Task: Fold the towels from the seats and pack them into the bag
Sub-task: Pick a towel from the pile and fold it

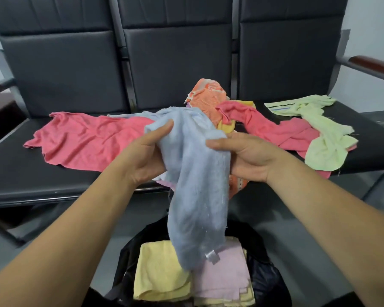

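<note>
Left hand (146, 155) and right hand (242, 156) both grip 1 blue towel (195, 185), hanging over black bag (264, 273), probably touching 2 folded towels (160, 273) inside.

A pale blue terry towel (197, 185) is showing at centre, a coral-pink thin cloth (82, 140) left, an orange-and-white patterned towel (208, 96) above.

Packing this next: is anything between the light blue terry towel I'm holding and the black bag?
Nothing visible: the light blue terry towel hangs over the open black bag, its tip above the folded yellow towel and folded pink towel inside.
</note>
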`<state>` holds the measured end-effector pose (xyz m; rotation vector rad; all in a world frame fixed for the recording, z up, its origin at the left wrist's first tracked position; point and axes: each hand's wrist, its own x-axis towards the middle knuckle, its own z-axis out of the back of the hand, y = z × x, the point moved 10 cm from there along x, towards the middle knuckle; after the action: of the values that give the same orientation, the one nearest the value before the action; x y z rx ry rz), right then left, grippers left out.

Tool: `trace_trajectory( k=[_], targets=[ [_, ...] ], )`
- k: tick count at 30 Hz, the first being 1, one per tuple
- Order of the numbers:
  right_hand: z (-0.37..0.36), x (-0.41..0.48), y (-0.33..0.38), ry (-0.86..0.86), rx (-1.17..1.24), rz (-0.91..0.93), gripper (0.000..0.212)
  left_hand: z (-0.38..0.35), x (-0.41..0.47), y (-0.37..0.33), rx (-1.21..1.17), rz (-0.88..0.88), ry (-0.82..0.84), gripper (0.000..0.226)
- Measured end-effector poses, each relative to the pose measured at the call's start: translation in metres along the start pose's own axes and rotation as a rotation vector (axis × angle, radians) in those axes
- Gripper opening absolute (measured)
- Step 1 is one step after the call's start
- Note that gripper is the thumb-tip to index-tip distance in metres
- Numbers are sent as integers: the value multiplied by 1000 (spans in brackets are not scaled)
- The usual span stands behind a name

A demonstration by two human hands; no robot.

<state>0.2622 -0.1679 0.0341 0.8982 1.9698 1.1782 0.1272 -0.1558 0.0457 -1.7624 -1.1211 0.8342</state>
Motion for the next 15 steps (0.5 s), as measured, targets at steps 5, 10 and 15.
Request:
trace_trajectory(
  k=[5,10,15],
  targets=[
    [14,9,27,-39,145,179,63,-5,-8,41,511,203,162,68],
    [43,3,25,-196,16,130,45,5,-3,24,212,67,-60,25],
    [46,-9,11,-155,138,-24,37,3,-3,23,-85,71,-106,17]
  ],
)
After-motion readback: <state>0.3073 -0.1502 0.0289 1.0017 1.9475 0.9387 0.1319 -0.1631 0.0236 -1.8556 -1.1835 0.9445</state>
